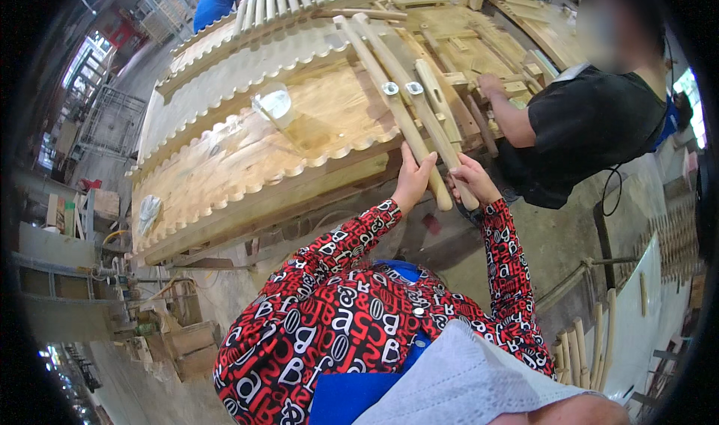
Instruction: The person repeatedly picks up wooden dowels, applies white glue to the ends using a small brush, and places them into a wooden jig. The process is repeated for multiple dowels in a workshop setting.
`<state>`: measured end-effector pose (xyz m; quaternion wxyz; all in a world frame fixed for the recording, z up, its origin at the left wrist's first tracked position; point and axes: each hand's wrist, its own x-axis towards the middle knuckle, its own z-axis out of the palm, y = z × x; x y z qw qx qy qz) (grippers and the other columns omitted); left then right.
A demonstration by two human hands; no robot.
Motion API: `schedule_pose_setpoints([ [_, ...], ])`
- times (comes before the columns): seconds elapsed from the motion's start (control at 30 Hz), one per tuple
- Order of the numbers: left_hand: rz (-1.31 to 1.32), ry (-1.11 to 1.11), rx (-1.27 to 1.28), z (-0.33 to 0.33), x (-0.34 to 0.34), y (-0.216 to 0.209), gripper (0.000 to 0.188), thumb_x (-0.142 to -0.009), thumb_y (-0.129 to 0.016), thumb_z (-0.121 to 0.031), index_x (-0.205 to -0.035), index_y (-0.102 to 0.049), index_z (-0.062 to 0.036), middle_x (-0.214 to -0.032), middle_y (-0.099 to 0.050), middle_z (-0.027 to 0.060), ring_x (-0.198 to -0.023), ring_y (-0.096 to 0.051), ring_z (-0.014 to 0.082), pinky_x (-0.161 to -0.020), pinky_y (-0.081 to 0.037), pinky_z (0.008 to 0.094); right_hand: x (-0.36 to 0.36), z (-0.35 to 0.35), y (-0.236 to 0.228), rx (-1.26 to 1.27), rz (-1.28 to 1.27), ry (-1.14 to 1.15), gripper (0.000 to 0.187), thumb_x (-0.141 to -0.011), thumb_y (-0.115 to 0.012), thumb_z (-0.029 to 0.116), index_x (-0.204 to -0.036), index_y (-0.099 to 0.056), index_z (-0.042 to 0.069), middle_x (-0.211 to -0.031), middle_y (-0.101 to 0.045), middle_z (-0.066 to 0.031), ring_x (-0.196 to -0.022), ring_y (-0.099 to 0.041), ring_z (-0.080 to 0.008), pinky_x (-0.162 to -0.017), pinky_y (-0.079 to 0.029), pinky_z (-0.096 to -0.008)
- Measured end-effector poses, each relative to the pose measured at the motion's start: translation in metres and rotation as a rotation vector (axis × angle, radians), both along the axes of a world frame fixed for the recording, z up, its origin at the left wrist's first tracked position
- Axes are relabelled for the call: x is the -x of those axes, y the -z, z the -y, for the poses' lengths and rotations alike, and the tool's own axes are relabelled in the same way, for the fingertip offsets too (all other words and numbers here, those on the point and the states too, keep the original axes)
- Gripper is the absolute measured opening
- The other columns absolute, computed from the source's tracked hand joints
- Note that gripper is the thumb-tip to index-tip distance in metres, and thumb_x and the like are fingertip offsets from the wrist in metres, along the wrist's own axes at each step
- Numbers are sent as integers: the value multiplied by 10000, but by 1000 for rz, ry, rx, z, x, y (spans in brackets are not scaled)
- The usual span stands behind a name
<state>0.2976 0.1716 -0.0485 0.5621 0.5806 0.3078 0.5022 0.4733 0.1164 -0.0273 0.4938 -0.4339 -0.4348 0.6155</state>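
Two long, round wooden posts lie side by side, slanting from the scalloped bench edge toward me. My left hand [413,176] is closed around the near end of the left post [401,116]. Beside it, my right hand [475,179] grips the near end of the right post [434,122]. Each post carries a small, shiny, pale round spot partway along. Their far ends reach over the workbench, while the near ends stick out past its edge. A shorter slotted wooden piece [431,88] lies just right of the posts.
The wooden workbench [225,152] has scalloped strips and holds a translucent tub [275,104], a plastic bag [148,214] and a row of rods [273,4]. At right, a co-worker in a black shirt [599,118] reaches over wooden parts. More poles [592,342] stand behind at lower right.
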Motion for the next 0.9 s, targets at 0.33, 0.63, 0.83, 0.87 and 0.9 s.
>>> schedule_pose_setpoints([
  [0.33,-352,98,54,11,192,-19,292,-959,-556,-174,-1190,-591,0,-918,-656,44,-675,-602,74,-590,-501,215,124,27,-77,-523,686,371,173,-882,-621,124,-976,-675,-11,-801,-634,-92,-704,-604,-158,-652,-486,-277],
  [0.63,-724,-295,-394,-25,317,-107,200,-879,-643,-143,-1052,-676,-47,-710,-642,74,-584,-569,105,-566,-476,269,291,-122,-52,-619,1111,231,326,-852,-641,325,-965,-666,21,-897,-659,-156,-821,-638,-317,-728,-509,-405],
  [0.83,-896,-325,-513,-56,411,-132,237,-876,-644,-189,-1066,-655,-47,-776,-670,70,-595,-600,189,-575,-490,323,326,-158,-50,-423,1172,190,307,-843,-625,335,-857,-650,29,-820,-660,-180,-770,-651,-337,-693,-515,-440],
  [0.87,-892,-293,-452,-54,417,-125,234,-873,-647,-190,-1059,-657,-49,-773,-670,66,-606,-601,189,-585,-489,327,327,-157,-51,-407,1103,220,304,-843,-623,325,-847,-654,23,-801,-657,-184,-756,-649,-342,-686,-513,-440],
  [0.9,-911,-256,-372,-52,421,-116,231,-870,-650,-191,-1053,-659,-50,-770,-670,62,-616,-602,188,-595,-489,331,328,-155,-53,-363,1034,237,300,-843,-620,315,-837,-657,17,-782,-654,-188,-743,-648,-346,-679,-511,-439],
])
